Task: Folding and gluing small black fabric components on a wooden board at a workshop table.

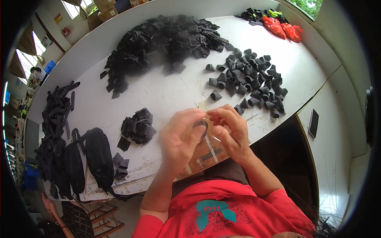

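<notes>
Bending inward at the lower centre of the frame, above a red shirt (238, 208) with a teal print, two bare hands meet around a curved strip of black material (205, 126). The left hand (178, 135) holds the strip between thumb and curled fingers, its arc showing just right of the left thumb. The right hand (230, 129) has its fingers bent and its fingertips close against those of the left; whether they pinch the strip, I cannot tell.

Below the hands, at the table's near edge, lies a brown board crossed by pale tape (204, 156). Left of centre sits a small heap of flat black pieces (138, 126), with a smaller dark grey cluster (120, 166) below it. Toward the lower left rests a black zippered pouch with straps (98, 156), and along the left edge a long pile of narrow black strips (55, 115).

Right of centre, farther off, many black curled loops (254, 79) lie scattered on the white table (158, 87). A dark flat phone-shaped object (313, 123) lies at the right. A large mound of flat black pieces (166, 39) fills the upper centre, and two knotted red plastic bags (274, 27) sit at upper right.
</notes>
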The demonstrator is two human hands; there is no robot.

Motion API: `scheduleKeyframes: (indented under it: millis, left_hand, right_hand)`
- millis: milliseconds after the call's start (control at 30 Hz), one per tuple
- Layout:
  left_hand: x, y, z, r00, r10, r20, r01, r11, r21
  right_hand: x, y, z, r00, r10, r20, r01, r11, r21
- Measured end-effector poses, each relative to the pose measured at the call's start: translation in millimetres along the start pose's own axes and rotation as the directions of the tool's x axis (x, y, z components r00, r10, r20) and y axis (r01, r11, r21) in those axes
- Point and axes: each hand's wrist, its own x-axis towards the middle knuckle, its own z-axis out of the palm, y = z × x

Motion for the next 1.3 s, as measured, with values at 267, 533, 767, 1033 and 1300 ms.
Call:
scheduleKeyframes:
  millis: [267,533,767,1033,1300]
  left_hand:
    - [-1,7,10,0.929,-0.296,-0.222,0.07,0.73,-0.679]
    - [-22,-6,7,0.916,-0.337,-0.217,0.16,0.804,-0.573]
    - [6,-1,-10,0.993,0.002,0.122,-0.009,0.998,0.057]
    - [0,-14,-12,0.999,-0.009,0.031,0.007,0.998,0.069]
    - [-65,-103,-42,0.888,-0.239,-0.394,0.428,0.745,0.512]
  right_hand:
    - [8,-13,11,0.903,-0.429,-0.028,0.383,0.831,-0.403]
    - [2,-1,7,0.886,-0.459,0.07,0.448,0.805,-0.389]
    - [1,-6,3,0.914,-0.384,0.129,0.393,0.765,-0.51]
    - [9,-6,4,0.887,-0.424,0.181,0.455,0.744,-0.489]
    - [15,18,-33,0.965,0.132,-0.224,-0.109,0.988,0.112]
